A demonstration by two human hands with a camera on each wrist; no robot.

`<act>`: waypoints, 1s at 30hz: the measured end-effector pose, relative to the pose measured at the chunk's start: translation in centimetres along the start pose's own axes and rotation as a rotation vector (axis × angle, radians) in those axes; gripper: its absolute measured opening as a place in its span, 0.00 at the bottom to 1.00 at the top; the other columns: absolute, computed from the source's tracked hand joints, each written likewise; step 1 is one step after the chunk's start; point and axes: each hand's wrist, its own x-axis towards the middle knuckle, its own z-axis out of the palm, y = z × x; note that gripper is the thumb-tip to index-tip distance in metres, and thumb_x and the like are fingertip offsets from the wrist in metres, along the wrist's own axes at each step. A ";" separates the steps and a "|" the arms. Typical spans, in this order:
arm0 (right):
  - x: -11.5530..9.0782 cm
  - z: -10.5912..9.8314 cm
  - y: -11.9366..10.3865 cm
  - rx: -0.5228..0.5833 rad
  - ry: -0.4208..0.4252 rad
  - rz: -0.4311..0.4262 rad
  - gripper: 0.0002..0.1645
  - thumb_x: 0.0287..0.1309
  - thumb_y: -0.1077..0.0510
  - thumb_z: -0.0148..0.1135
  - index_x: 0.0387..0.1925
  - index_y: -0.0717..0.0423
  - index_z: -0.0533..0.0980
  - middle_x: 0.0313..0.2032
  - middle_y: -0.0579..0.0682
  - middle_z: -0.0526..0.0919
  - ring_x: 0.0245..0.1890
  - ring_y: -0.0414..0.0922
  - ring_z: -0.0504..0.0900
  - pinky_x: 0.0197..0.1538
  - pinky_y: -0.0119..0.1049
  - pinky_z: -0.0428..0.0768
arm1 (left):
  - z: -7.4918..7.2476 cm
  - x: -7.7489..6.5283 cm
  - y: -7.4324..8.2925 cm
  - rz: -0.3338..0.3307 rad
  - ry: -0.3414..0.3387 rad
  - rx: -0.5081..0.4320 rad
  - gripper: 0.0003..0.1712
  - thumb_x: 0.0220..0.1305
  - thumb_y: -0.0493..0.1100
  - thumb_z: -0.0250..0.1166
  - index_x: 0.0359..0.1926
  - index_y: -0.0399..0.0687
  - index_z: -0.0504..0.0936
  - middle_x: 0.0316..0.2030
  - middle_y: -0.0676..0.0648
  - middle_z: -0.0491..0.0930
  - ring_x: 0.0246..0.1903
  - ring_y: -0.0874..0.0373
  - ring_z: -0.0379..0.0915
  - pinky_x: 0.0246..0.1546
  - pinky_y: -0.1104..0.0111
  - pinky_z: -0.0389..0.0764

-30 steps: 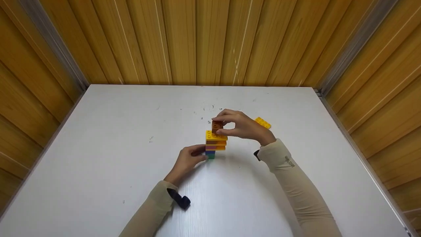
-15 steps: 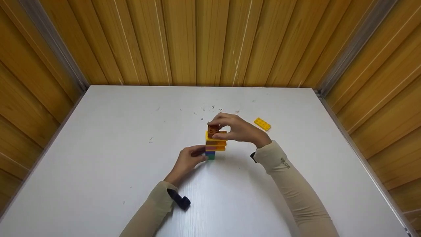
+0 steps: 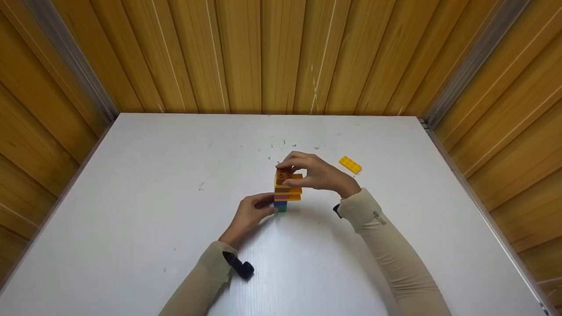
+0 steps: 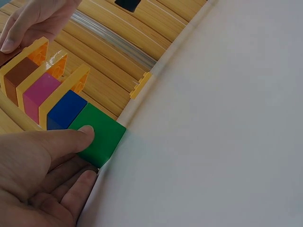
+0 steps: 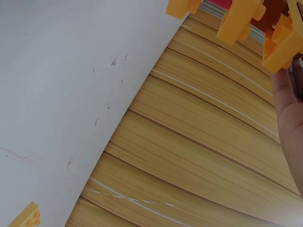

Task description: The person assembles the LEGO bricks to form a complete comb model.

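Note:
A toy brick tower stands in the middle of the table in the head view. Its lowest brick is green (image 4: 102,137), with a blue brick (image 4: 67,109) over it. Above these come a pink brick (image 4: 40,97) and a brown brick (image 4: 18,81), layered with yellow plates that jut out to the right. My left hand (image 3: 249,216) grips the base, thumb on the green brick's face. At the top, my right hand (image 3: 319,174) pinches another brown brick (image 3: 283,175) between thumb and fingers, right down at the uppermost yellow plate. The right hand's fingers partly cover it.
A loose yellow plate (image 3: 350,164) lies on the white table (image 3: 175,175) to the right of the tower, beyond the right wrist. Wood-look panels (image 3: 281,57) rise behind the table's far edge and along both sides.
My right hand has moved slightly left and down, bringing the brown brick onto the tower's top plate at its left end. My left hand has stayed at the base.

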 end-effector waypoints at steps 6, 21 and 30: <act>-0.1 0.1 0.2 0.034 0.000 0.034 0.25 0.57 0.55 0.67 0.56 0.58 0.77 0.46 0.52 0.80 0.46 0.44 0.80 0.53 0.36 0.82 | 0.0 0.0 0.0 0.001 -0.005 -0.008 0.25 0.59 0.36 0.66 0.59 0.42 0.77 0.55 0.42 0.80 0.55 0.50 0.77 0.59 0.61 0.76; 0.1 -0.2 -0.2 -0.020 -0.033 0.063 0.25 0.58 0.54 0.66 0.57 0.56 0.77 0.47 0.52 0.80 0.47 0.46 0.80 0.53 0.39 0.82 | 0.0 0.1 0.3 0.003 -0.011 -0.023 0.25 0.59 0.36 0.66 0.59 0.42 0.77 0.55 0.41 0.80 0.55 0.49 0.77 0.59 0.60 0.76; 0.8 -0.4 -0.3 -0.038 -0.062 0.104 0.24 0.58 0.56 0.66 0.57 0.57 0.77 0.45 0.53 0.80 0.46 0.46 0.81 0.54 0.39 0.82 | -0.4 0.7 0.4 0.010 -0.014 0.044 0.25 0.59 0.34 0.65 0.59 0.40 0.77 0.53 0.42 0.81 0.54 0.50 0.78 0.57 0.60 0.78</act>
